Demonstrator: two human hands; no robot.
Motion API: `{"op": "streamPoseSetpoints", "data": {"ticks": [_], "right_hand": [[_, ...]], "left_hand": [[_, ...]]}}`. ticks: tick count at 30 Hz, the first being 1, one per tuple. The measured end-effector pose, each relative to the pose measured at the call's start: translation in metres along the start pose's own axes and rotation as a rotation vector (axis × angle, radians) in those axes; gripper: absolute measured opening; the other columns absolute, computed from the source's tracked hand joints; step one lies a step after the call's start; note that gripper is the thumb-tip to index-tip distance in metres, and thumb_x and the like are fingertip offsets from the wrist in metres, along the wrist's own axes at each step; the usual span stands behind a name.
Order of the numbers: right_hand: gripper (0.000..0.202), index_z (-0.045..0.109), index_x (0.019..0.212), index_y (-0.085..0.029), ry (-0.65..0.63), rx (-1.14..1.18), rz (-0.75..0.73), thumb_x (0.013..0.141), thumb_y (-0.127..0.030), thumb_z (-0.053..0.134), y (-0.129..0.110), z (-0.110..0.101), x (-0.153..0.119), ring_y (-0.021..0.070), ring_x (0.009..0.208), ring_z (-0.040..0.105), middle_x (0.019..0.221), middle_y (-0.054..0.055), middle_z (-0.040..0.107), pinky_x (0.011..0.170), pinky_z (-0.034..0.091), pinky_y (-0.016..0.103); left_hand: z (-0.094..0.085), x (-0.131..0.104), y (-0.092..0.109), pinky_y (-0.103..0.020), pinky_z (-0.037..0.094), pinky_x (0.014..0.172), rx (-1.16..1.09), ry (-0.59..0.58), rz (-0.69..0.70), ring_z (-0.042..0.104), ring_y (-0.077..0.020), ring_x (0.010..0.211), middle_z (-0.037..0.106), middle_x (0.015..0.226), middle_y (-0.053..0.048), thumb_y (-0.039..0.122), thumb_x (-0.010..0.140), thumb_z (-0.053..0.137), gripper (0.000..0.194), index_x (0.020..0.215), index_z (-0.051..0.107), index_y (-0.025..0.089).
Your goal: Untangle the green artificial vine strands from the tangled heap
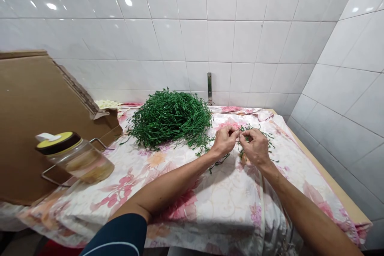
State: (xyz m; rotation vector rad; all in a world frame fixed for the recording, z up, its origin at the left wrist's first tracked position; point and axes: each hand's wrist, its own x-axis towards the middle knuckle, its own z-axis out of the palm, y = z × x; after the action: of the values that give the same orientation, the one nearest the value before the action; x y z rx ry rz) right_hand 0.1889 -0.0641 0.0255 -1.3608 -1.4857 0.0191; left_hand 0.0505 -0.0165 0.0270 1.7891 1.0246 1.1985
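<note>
Both hands meet over the cloth right of the middle, fingertips nearly touching. My left hand [225, 141] is closed in a pinch, and what lies between its fingers is too small to make out. My right hand [254, 144] pinches close beside it, with thin green sprigs [268, 138] showing behind and around its fingers. A few more dark green stems lie on the cloth under my left wrist. To the left sits a large heap of green artificial-looking stems [174, 118], with some loose strands trailing toward my left hand.
A floral cloth [126, 208] covers the table. At the left, a clear jar [90, 164] with a yellow and black lid leans by a cardboard box [39, 128] and a metal wire handle. White tiled walls stand behind and at right.
</note>
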Motion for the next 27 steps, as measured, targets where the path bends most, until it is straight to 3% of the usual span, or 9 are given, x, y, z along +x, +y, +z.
{"op": "streamPoseSetpoints", "data": {"ticks": [4, 6, 9, 14, 19, 23, 27], "right_hand": [[0.018, 0.071, 0.070, -0.022, -0.049, 0.020, 0.141, 0.080, -0.034, 0.063, 0.003, 0.004, 0.001, 0.0186, 0.061, 0.063, 0.072, 0.004, 0.073, 0.064, 0.049, 0.031], [0.016, 0.070, 0.069, -0.022, -0.047, 0.006, 0.123, 0.079, -0.033, 0.063, 0.004, 0.005, 0.001, 0.0201, 0.065, 0.064, 0.073, 0.005, 0.073, 0.068, 0.050, 0.032], [0.014, 0.068, 0.069, -0.022, -0.033, -0.039, 0.074, 0.077, -0.030, 0.061, 0.004, 0.007, 0.002, 0.0219, 0.074, 0.065, 0.078, 0.007, 0.073, 0.076, 0.050, 0.034], [0.014, 0.065, 0.066, -0.022, -0.034, -0.078, 0.091, 0.076, -0.031, 0.062, 0.006, 0.010, 0.003, 0.0214, 0.071, 0.063, 0.075, 0.006, 0.071, 0.073, 0.048, 0.033], [0.015, 0.064, 0.062, -0.022, 0.041, -0.124, 0.201, 0.074, -0.031, 0.061, 0.030, -0.012, 0.017, 0.0222, 0.063, 0.060, 0.067, 0.007, 0.069, 0.066, 0.046, 0.034], [0.017, 0.067, 0.071, -0.021, 0.088, -0.131, 0.229, 0.078, -0.035, 0.061, 0.043, -0.033, 0.027, 0.0223, 0.065, 0.063, 0.072, 0.007, 0.073, 0.071, 0.047, 0.035], [0.014, 0.069, 0.078, -0.021, 0.053, -0.148, 0.118, 0.080, -0.032, 0.061, 0.041, -0.031, 0.024, 0.0206, 0.063, 0.062, 0.076, 0.005, 0.073, 0.075, 0.047, 0.035]], "left_hand": [[-0.004, -0.009, 0.000, -0.030, 0.042, 0.076, 0.374, 0.003, 0.307, 0.057, -0.0191, 0.083, 0.064, 0.089, -0.008, 0.022, 0.095, 0.049, 0.013, 0.090, 0.060, 0.017], [-0.004, -0.011, -0.001, -0.031, 0.040, 0.075, 0.522, -0.023, 0.358, 0.058, -0.0210, 0.086, 0.063, 0.091, -0.009, 0.018, 0.094, 0.048, 0.010, 0.091, 0.058, 0.018], [-0.003, -0.008, -0.005, -0.031, 0.039, 0.072, 0.582, -0.037, 0.333, 0.057, -0.0215, 0.084, 0.062, 0.090, -0.009, 0.017, 0.094, 0.048, 0.009, 0.091, 0.056, 0.019], [-0.001, -0.005, -0.007, -0.032, 0.040, 0.072, 0.473, -0.022, 0.263, 0.056, -0.0206, 0.079, 0.062, 0.085, -0.006, 0.018, 0.093, 0.049, 0.008, 0.087, 0.054, 0.020], [-0.009, -0.010, 0.004, -0.031, 0.040, 0.075, 0.457, 0.022, 0.322, 0.055, -0.0200, 0.081, 0.061, 0.090, -0.008, 0.017, 0.094, 0.047, 0.011, 0.089, 0.057, 0.019], [-0.016, -0.003, 0.008, -0.026, 0.037, 0.067, 0.232, -0.024, 0.148, 0.051, -0.0151, 0.070, 0.059, 0.075, -0.002, 0.029, 0.094, 0.054, 0.018, 0.080, 0.060, 0.018], [-0.017, 0.008, 0.002, -0.023, 0.034, 0.060, 0.029, -0.065, -0.016, 0.046, -0.0118, 0.064, 0.055, 0.068, 0.001, 0.038, 0.087, 0.062, 0.025, 0.075, 0.061, 0.017]]}}
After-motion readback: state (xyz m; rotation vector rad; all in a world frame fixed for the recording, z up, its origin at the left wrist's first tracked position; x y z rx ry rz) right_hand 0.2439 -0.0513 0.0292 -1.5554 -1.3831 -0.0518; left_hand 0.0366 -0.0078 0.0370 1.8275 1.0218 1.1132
